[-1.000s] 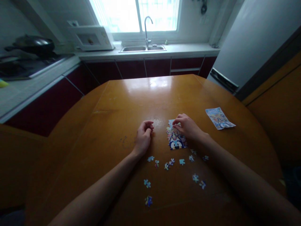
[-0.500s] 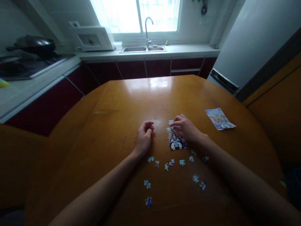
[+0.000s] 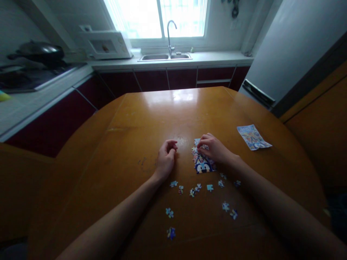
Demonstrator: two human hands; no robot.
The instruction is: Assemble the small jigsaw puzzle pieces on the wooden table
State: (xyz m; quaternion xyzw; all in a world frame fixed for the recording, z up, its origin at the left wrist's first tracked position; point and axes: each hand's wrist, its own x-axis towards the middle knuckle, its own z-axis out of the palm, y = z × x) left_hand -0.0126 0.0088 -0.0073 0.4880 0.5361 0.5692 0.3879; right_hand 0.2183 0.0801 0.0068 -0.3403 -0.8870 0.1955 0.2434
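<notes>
A small, partly assembled jigsaw puzzle (image 3: 202,163) lies on the orange wooden table (image 3: 151,119). My right hand (image 3: 214,148) rests on its upper part, fingers pinched together at the puzzle's top edge; what they pinch is too small to make out. My left hand (image 3: 166,158) rests on the table just left of the puzzle, fingers curled loosely inward, apparently holding nothing. Several loose puzzle pieces (image 3: 195,187) are scattered on the table nearer to me, below both hands.
A printed picture card (image 3: 253,137) lies on the table to the right. Beyond the table are a kitchen counter with a sink and tap (image 3: 165,56), a white microwave (image 3: 105,44), a wok on a stove (image 3: 40,52) and a fridge (image 3: 287,47).
My right hand's fingertips have shifted slightly left along the puzzle's top edge. The left hand has stayed where it was.
</notes>
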